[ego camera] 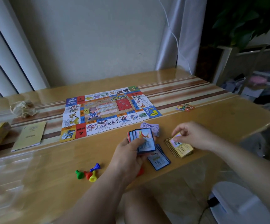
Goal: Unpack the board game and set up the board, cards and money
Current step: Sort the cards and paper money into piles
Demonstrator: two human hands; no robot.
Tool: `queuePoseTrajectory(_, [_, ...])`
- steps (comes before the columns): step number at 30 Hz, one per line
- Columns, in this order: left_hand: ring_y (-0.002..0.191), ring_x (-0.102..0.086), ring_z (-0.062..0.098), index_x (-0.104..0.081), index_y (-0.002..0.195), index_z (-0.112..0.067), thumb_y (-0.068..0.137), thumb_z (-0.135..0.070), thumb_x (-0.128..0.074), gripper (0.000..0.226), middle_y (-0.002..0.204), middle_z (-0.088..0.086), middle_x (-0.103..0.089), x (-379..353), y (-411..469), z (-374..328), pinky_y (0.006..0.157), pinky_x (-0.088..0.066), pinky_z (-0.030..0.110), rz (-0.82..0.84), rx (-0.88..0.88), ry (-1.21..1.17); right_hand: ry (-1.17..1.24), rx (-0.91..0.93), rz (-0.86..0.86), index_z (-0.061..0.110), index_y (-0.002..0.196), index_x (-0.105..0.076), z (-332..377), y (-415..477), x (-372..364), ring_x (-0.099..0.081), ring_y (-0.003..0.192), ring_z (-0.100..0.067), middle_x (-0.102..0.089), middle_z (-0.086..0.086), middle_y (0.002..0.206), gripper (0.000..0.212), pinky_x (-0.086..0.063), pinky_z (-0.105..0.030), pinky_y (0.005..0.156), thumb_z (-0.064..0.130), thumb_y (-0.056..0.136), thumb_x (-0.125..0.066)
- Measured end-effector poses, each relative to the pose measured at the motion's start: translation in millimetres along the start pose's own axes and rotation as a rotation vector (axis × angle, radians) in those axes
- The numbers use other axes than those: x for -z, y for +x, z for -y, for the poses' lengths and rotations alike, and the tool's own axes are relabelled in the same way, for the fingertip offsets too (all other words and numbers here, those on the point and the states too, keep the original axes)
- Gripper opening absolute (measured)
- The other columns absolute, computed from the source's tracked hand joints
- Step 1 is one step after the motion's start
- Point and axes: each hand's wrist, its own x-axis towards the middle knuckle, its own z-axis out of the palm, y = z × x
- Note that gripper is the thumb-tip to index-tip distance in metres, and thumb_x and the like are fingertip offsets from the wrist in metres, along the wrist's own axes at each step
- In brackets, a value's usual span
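Left hand [127, 156]: grips a fan of blue-edged cards [144, 139], long axes pointing away from the person.
Right hand [191, 136]: fingertips seemingly pinch the top card [178, 143] of the yellow pile [185, 151] (motion-blurred).
Blue pile [161, 159]: flat on the table [53, 162], between the hands, nearer the left.

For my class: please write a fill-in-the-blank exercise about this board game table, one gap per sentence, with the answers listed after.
1. The left hand holds a fan of cards with ____ borders.
2. The right hand pinches the top of a pile whose borders are ____.
3. The board lies unfolded, and the money by its near edge is ____.
4. The leftmost pawn is ____.

Answers: blue; yellow; purple; green.
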Motion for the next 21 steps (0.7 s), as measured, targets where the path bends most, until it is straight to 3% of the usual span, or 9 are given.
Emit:
queuePoseTrajectory(2, [0.083, -0.066, 0.024, -0.056, 0.099, -0.008, 0.093, -0.002, -0.051, 0.010, 0.096, 0.016, -0.065, 0, 0, 1, 0.062, -0.058, 0.030, -0.006, 0.008, 0.012, -0.084, 0.001, -0.052, 0.022, 0.091, -0.066, -1, 0, -6, -0.043, 0.061, -0.009, -0.047, 0.007, 0.069, 0.017, -0.036, -0.026, 0.059, 0.028, 0.079, -0.075])
queuePoseTrajectory(5, [0.087, -0.066, 0.026, -0.056, 0.102, -0.009, 0.092, -0.003, -0.053, 0.012, 0.100, 0.017, -0.065, 3, 1, 1, 0.061, -0.059, 0.030, 0.006, 0.017, 0.019, -0.214, 0.019, -0.170, 0.026, 0.091, -0.062, 5, -3, -6, -0.050, 0.081, -0.009, -0.046, 0.012, 0.084, 0.023, -0.042, -0.027, 0.070, 0.035, 0.075, -0.076])
queuePoseTrajectory(7, [0.088, -0.067, 0.026, -0.057, 0.104, -0.009, 0.091, -0.002, -0.054, 0.015, 0.101, 0.017, -0.066, 4, 2, 1, 0.062, -0.060, 0.030, 0.025, 0.016, 0.021, -0.148, 0.081, -0.234, 0.026, 0.094, -0.062, 17, -6, -3, -0.052, 0.088, -0.009, -0.051, 0.013, 0.089, 0.018, -0.041, -0.023, 0.073, 0.034, 0.080, -0.070])
queuePoseTrajectory(10, [0.084, -0.069, 0.025, -0.059, 0.104, -0.009, 0.089, -0.001, -0.056, 0.017, 0.097, 0.015, -0.069, 6, 1, 2, 0.065, -0.060, 0.031, 0.075, -0.009, 0.053, 0.140, 0.141, -0.073, 0.025, 0.101, -0.063, 47, -10, -2, -0.059, 0.084, 0.001, -0.063, 0.015, 0.091, 0.022, -0.045, -0.014, 0.070, 0.040, 0.086, -0.060])
queuePoseTrajectory(12, [0.084, -0.069, 0.025, -0.060, 0.105, -0.009, 0.087, 0.000, -0.057, 0.020, 0.094, 0.014, -0.072, 6, -1, 3, 0.069, -0.059, 0.033, 0.119, -0.035, 0.075, 0.255, 0.130, 0.051, 0.028, 0.099, -0.062, 61, -10, -6, -0.062, 0.070, 0.005, -0.067, 0.014, 0.085, 0.021, -0.045, -0.013, 0.063, 0.041, 0.084, -0.064])
queuePoseTrajectory(15, [0.087, -0.070, 0.026, -0.060, 0.105, -0.008, 0.088, -0.002, -0.057, 0.019, 0.094, 0.015, -0.072, 10, -2, 0, 0.071, -0.059, 0.033, 0.120, -0.042, 0.065, 0.260, 0.111, 0.072, 0.025, 0.096, -0.061, 66, -6, -12, -0.061, 0.062, 0.006, -0.069, 0.012, 0.078, 0.018, -0.043, -0.011, 0.058, 0.032, 0.082, -0.070])
queuePoseTrajectory(18, [0.086, -0.071, 0.026, -0.059, 0.105, -0.006, 0.093, -0.003, -0.050, 0.015, 0.092, 0.016, -0.073, 18, -1, -5, 0.072, -0.058, 0.033, 0.081, -0.022, 0.018, 0.347, 0.045, 0.066, 0.023, 0.094, -0.063, 63, -2, -10, -0.066, 0.074, -0.008, -0.072, 0.007, 0.083, 0.012, -0.050, -0.018, 0.060, 0.024, 0.084, -0.069])
queuePoseTrajectory(21, [0.094, -0.069, 0.027, -0.058, 0.106, -0.007, 0.094, -0.002, -0.049, 0.016, 0.096, 0.015, -0.073, 24, 0, -7, 0.080, -0.056, 0.034, 0.109, -0.065, 0.082, 0.443, 0.000, 0.142, 0.021, 0.096, -0.063, 60, -2, -9, -0.059, 0.061, -0.004, -0.071, 0.006, 0.081, 0.014, -0.046, -0.018, 0.055, 0.020, 0.084, -0.069])
